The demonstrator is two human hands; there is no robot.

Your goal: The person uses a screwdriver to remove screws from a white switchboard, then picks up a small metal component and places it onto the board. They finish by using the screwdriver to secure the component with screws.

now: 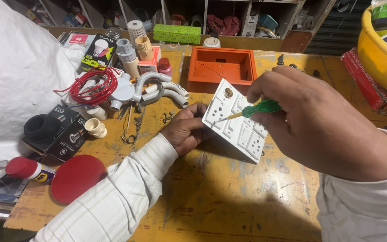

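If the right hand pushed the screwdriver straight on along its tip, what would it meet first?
The right hand aims the green screwdriver left and slightly down; its tip already seems to touch the white switch plate, steadied by the left hand. Depth is uncertain.

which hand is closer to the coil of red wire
Left. The left hand grips the white switch plate, right of the red wire coil; the right hand, holding the green screwdriver, is farther right.
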